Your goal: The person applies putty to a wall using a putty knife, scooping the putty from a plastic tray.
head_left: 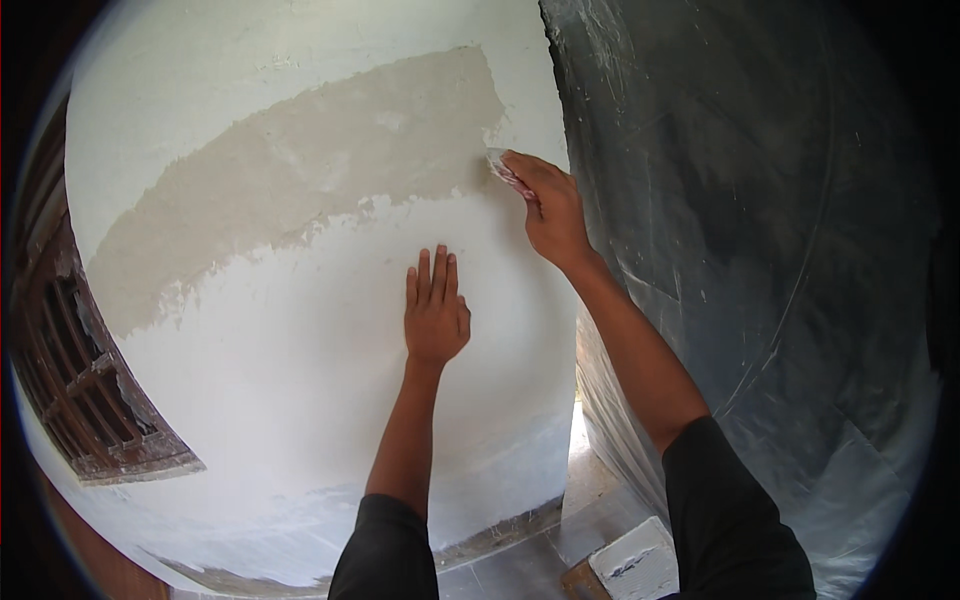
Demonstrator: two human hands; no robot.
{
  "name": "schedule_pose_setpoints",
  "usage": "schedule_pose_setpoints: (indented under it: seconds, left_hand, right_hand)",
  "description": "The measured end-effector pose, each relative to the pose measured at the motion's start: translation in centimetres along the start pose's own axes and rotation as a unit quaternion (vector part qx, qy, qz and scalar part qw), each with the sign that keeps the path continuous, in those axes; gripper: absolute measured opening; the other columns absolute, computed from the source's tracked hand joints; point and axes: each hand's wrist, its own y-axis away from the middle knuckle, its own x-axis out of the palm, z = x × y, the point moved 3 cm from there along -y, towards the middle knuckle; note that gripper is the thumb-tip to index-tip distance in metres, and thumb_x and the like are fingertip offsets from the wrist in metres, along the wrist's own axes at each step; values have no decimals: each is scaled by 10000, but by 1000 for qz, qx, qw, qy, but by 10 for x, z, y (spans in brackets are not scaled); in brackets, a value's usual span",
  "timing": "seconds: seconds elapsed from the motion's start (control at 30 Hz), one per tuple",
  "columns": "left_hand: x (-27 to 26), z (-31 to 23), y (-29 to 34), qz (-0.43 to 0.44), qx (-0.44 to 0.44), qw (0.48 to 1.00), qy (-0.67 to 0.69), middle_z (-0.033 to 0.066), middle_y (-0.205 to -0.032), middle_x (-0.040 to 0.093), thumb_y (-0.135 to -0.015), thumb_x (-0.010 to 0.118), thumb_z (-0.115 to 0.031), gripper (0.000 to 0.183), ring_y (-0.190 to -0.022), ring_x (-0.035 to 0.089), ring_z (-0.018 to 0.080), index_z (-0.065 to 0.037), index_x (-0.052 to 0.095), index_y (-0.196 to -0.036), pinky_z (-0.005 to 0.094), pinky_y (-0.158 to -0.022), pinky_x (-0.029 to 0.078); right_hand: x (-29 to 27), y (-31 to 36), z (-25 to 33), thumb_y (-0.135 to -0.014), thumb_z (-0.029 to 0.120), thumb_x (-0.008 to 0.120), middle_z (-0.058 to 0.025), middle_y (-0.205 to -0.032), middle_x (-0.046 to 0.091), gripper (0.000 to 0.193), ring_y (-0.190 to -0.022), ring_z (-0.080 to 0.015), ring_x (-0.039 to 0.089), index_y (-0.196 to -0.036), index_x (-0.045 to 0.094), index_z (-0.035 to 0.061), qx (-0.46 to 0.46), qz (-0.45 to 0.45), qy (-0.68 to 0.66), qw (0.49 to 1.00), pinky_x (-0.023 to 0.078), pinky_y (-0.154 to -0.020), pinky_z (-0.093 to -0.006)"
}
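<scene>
Right fingers curled on whitish tool; left fingers outstretched against wall.

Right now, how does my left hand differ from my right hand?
Your left hand is open, fingers extended upward, appearing to rest on the wall; your right hand is curled around a tool. The left hand sits lower, below the beige patch; the right hand is higher, near the patch's right end. Both are bare, with dark sleeves farther down the arms.
</scene>
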Motion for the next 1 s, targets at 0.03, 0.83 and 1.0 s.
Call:
schedule_pose_setpoints:
  seconds: [0.03,0.83,1.0]
  left_hand:
    - [4,0,1,10,3,1000,-28,208,-1632,313,-918,487,-153,636,-1524,238,429,56,383,-1509,574,-1227,188]
    - [10,-4,5,-13,-1,998,-54,166,-1591,417,-929,469,-204,592,-1515,305,374,39,470,-1469,553,-1239,163]
    - [11,0,9,-15,-5,998,-63,166,-1591,417,-926,466,-205,597,-1516,305,372,36,469,-1472,554,-1241,158]
  right_hand:
    - [3,-9,-2,-809,-142,590,-142,-1294,665,550,-1206,-301,627,-1344,586,-16,-85,-10,80,993,471,-1023,-419]
    - [35,52,-52,-770,-103,618,-104,-1460,575,620,-1423,-290,473,-1367,602,63,-158,15,228,961,270,-1195,-526]
    - [21,36,-32,-817,-38,633,-107,-1431,600,540,-1415,-299,483,-1348,614,58,-192,-14,207,959,299,-1166,-530]
